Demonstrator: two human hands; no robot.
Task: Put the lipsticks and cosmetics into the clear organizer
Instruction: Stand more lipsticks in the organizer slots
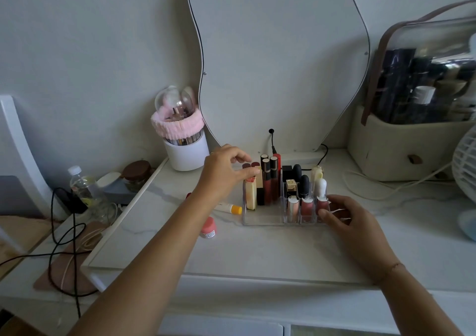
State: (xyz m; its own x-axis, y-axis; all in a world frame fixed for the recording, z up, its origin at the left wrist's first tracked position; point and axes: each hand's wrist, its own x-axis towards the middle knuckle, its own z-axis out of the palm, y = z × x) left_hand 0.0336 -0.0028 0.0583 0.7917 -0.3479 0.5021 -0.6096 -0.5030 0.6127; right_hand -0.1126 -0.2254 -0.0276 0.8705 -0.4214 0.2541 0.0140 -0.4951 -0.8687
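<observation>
On the white marble-patterned dressing table (pixel 257 248), just in front of a wavy-edged mirror (pixel 278 60): clear organizer (pixel 262 219), already well filled. Left, wide section: cream-and-gold lipstick box (pixel 251 194) upright at the front left corner, dark red-capped tubes (pixel 250 165) behind it, tall lip glosses (pixel 270 181) with black caps and reddish bodies standing beside. Right, small cells: gold-topped lipstick (pixel 291 186), black bullet lipsticks (pixel 300 178), a white-capped bottle (pixel 321 187), and along the front row three pink glosses (pixel 306 207) with silver collars.

Left hand (pixel 224 173) over the organizer's left rear corner, thumb and forefinger drawn near each other at the top of the lipstick box; whether pinching it or merely touching, cannot tell. Other fingers curled loosely above the red-capped tubes. Right hand (pixel 342 217) against the organizer's right front corner, fingers spread and slightly bent, fingertips resting on the clear wall beside the rightmost pink gloss, nothing clamped.

Still loose on the tabletop, left of the organizer: white tube with orange cap (pixel 229 208) lying on its side, partly under the left forearm, cap end just beside the organizer wall; pink round pot (pixel 208 228) nearer the front, apart from the organizer; a small red item (pixel 188 195) showing behind the left wrist, too hidden to identify.

Further back left, white brush holder (pixel 186 152) with a pink headband around its clear dome. Far right, beige cosmetic case (pixel 401 150) with a clear lid, and the edge of a white fan (pixel 466 160). Off the left table edge, black cables (pixel 64 232) and a water bottle (pixel 81 185).
</observation>
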